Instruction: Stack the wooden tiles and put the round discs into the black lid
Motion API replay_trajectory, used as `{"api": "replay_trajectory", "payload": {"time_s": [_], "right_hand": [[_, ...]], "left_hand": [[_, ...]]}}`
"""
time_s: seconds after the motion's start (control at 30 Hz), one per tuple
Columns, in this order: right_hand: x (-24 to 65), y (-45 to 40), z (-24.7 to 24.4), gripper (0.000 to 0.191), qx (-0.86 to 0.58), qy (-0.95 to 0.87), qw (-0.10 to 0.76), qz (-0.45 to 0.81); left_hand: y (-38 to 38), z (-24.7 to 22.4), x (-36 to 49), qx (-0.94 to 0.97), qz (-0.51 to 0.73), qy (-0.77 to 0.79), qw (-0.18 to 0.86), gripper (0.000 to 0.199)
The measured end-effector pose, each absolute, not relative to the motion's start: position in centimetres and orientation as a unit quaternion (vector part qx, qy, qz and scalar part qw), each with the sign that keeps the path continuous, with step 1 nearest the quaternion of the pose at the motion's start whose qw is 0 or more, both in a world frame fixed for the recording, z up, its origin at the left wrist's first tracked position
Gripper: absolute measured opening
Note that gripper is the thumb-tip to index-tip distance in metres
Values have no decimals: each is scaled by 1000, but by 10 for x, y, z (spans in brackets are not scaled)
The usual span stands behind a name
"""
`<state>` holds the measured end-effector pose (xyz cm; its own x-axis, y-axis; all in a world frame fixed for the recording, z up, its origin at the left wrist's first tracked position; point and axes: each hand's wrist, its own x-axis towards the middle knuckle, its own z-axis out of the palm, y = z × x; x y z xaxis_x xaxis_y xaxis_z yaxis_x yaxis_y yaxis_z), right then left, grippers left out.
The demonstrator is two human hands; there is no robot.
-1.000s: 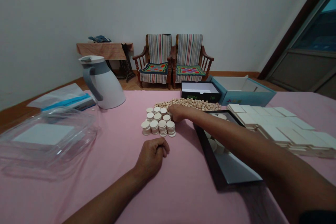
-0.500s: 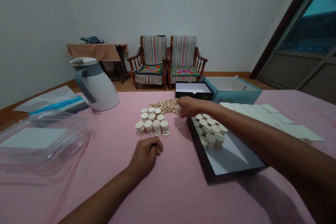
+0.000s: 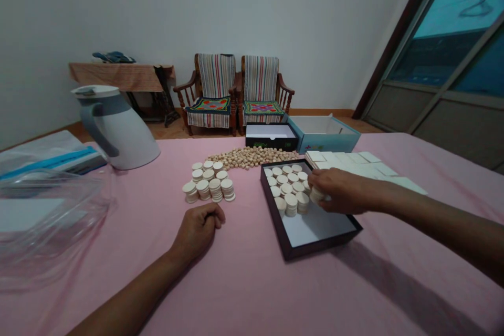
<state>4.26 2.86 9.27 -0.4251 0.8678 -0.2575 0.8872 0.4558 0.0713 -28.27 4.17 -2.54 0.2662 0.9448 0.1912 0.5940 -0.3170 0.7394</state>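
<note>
My right hand (image 3: 340, 190) grips a stack of round wooden discs (image 3: 316, 195) over the right side of a shallow black box lid (image 3: 289, 253) with a white inside. Rows of stacked discs (image 3: 290, 203) stand in the lid's far left part, next to the held stack. Resting on the pink cloth, my left hand (image 3: 199, 228) is curled closed; whether anything is inside its fingers cannot be seen. Just beyond it are more stacks of pale discs (image 3: 208, 185) on the cloth. Behind these spreads a heap of small wooden beads (image 3: 252, 157).
A white and grey jug (image 3: 126, 136) stands at the left, behind a clear plastic container (image 3: 51, 226). At the back are a black box (image 3: 271, 142) and a light blue box (image 3: 331, 143). White square pieces (image 3: 350, 163) lie in rows at the right.
My right hand has moved from beside the bead heap towards me and right, carrying the disc stack over the black lid. My left hand stays curled on the cloth. The view has turned right.
</note>
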Motion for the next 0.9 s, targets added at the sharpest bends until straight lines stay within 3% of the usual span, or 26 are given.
{"api": "replay_trajectory", "payload": {"time_s": [0.37,0.9], "right_hand": [[50,16,52,32,484,861,152,22],[58,24,29,26,505,851,145,20]], "left_hand": [[42,-24,-283,758,310,510,262,27],[41,-25,-282,757,303,515,263,27]]}}
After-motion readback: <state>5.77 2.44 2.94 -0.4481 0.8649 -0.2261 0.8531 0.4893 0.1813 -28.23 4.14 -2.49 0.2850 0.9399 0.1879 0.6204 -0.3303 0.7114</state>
